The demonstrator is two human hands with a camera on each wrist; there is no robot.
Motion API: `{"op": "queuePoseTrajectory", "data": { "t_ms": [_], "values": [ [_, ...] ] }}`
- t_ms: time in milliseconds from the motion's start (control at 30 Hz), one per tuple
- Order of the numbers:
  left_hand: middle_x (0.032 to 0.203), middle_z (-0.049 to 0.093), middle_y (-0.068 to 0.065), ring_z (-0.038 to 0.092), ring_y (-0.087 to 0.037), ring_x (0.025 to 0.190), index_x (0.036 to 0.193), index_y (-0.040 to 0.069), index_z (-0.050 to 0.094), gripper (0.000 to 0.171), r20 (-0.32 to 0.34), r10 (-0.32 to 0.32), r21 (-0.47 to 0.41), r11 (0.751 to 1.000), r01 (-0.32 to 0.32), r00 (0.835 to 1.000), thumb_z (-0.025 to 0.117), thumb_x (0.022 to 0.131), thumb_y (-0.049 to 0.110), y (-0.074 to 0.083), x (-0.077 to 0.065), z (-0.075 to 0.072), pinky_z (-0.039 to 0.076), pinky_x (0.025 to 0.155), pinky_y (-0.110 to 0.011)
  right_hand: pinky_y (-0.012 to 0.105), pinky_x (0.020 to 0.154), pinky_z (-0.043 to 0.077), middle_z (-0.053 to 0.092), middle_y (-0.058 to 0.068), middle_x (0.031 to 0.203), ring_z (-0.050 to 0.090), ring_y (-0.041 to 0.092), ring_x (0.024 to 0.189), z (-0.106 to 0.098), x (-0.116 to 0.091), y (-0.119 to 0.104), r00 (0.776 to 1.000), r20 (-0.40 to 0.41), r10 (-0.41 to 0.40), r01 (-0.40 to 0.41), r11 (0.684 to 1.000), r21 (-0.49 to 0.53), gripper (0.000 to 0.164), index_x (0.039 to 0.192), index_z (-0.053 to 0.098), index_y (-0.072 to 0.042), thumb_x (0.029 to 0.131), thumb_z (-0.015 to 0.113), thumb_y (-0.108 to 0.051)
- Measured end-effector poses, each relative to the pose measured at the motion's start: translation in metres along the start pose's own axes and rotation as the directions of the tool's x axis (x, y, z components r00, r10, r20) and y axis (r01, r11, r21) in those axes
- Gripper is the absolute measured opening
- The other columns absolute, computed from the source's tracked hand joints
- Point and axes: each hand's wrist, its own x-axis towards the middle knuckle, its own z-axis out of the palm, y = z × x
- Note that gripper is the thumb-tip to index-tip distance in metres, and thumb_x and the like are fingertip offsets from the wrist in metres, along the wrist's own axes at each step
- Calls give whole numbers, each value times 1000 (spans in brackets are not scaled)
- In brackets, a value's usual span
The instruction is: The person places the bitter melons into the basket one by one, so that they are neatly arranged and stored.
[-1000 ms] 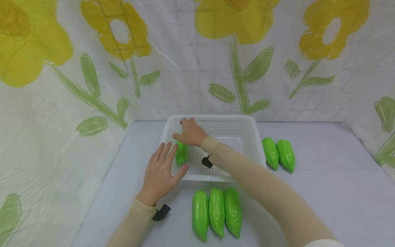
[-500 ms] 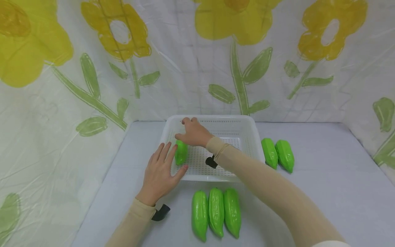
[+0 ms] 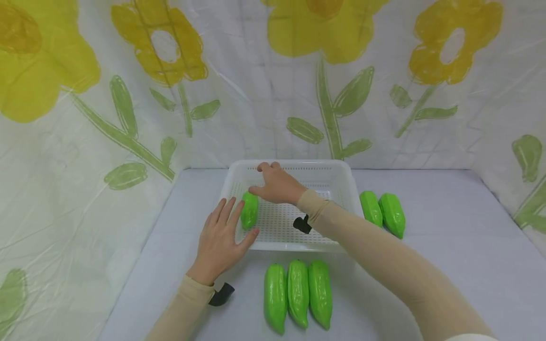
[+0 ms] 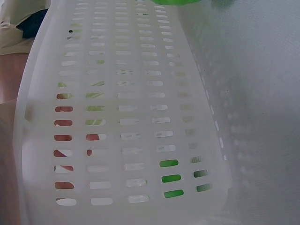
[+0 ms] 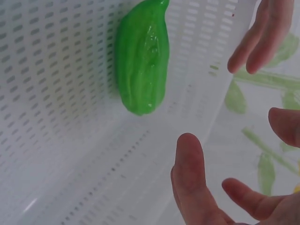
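Note:
A white perforated plastic basket (image 3: 294, 246) stands at the back of the table. Inside, against its left wall, lies a glossy green ridged vegetable (image 3: 249, 213) with a pointed end, possibly a model gourd; the right wrist view shows this green vegetable (image 5: 143, 61) whole. My right hand (image 3: 279, 185) hovers over the basket, fingers loosely bent and nothing in them, apart from the vegetable. My left hand (image 3: 219, 244) extends its straight fingers at the basket's left front corner; whether they touch the rim cannot be told. In the left wrist view, the basket wall (image 4: 110, 161) fills most of the frame.
Three similar green vegetables (image 3: 298, 293) lie side by side in front of the basket. Two more (image 3: 392, 214) lie close to its right side. A flower-printed curtain (image 3: 256, 94) hangs behind the table (image 3: 448, 265) and along its sides.
My right hand has drawn slightly right, away from the vegetable in the basket, which now shows more fully. The left hand stays about where it was.

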Motion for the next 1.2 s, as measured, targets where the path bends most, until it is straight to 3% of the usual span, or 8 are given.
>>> {"op": "queuePoseTrajectory", "data": {
  "t_ms": [300,600,833,1200],
  "values": [
    [152,52,-27,43,-49,145,150,3,53,78,4,-11,-5,1000,11,1000,64,93,54,1,0,0,42,112,-66,52,107,52,47,27,151,59,37,130,-10,-16,10,1000,-24,-13,14,999,33,71,154,43,-1,101,63,-44],
    [151,53,-28,45,-51,143,149,2,54,78,-31,14,-7,1000,-14,999,58,96,58,0,0,1,44,111,-66,50,103,55,51,26,146,59,35,130,-19,-33,19,999,-42,-25,28,997,72,67,151,47,0,101,65,-41],
    [152,53,-27,44,-50,144,150,2,53,77,-14,-1,-12,1000,1,1000,64,93,54,2,0,-1,43,112,-66,49,101,56,53,26,143,60,35,127,-21,-41,27,998,-46,-32,35,996,80,66,149,49,0,100,65,-41],
    [153,52,-26,43,-49,145,150,4,53,77,8,-19,-2,1000,19,1000,66,92,53,2,0,-1,42,113,-65,46,93,59,53,24,141,67,31,111,-28,-54,33,998,-48,-31,37,992,119,67,151,48,-3,101,65,-43]
  ]
}}
